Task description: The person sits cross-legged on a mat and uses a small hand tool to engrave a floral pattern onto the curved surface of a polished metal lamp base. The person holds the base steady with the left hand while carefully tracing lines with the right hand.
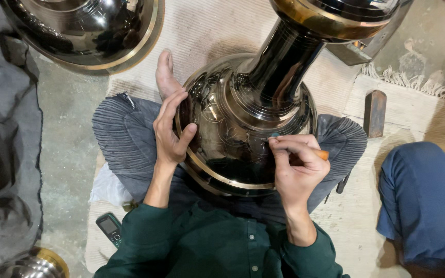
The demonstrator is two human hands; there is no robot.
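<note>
A large polished metal vase [243, 118] lies in the person's lap at the middle of the view, its round belly toward the body and its narrow dark neck running up toward 1 o'clock to a flared, brass-rimmed mouth. The surface is dark and mirror-bright, with fine scrolled lines cut into the belly and a brass band around its lower edge.

The person sits cross-legged in grey ribbed trousers on a pale woven mat [202, 31] over a concrete floor [68, 154]. A second shiny bowl-shaped vessel [86, 31] stands at 11 o'clock, and part of another at 7 o'clock. A small mobile phone [110, 229] lies on the mat at 7 o'clock, a dark metal block [375, 113] at 3 o'clock, and another person's blue-clad knee [421, 201] at 4 o'clock.

The left hand [171, 134] lies spread open against the vase's left side, fingers curved over the metal, thumb pressed to the belly. The right hand [297, 164] is in a tight closed grip around a slim orange-handled tool [323, 154], its tip touching the vase's belly at the right.
</note>
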